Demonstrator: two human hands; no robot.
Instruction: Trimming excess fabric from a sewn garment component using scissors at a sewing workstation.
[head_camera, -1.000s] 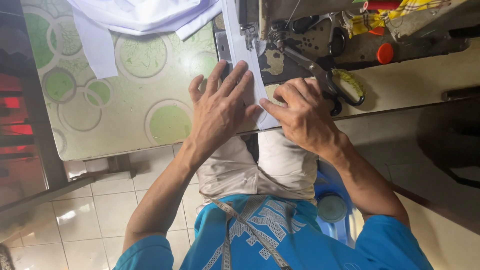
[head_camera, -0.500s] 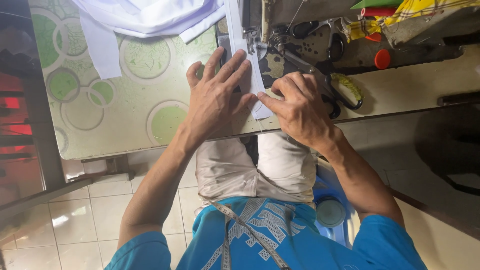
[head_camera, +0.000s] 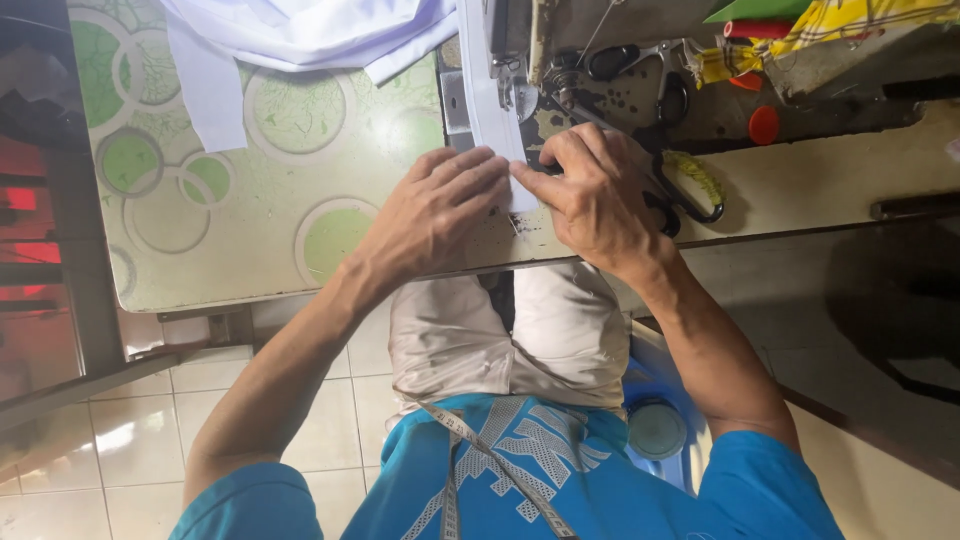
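Both hands press a white fabric strip at a sewing machine.

Left hand (head_camera: 440, 205) lies flat, fingers spread, on the white fabric strip (head_camera: 487, 95); right hand (head_camera: 590, 190) curls, pinching its edge on the counter (head_camera: 250, 250). Scissors (head_camera: 690, 190) sit partly hidden behind it; the sewing machine (head_camera: 560, 40) is cut off.

White fabric strip (head_camera: 487, 110): pressed flat by left hand (head_camera: 440, 215) and right hand (head_camera: 595, 195), just beside sewing machine (head_camera: 600, 60); black-handled scissors (head_camera: 685, 190) right of strip.
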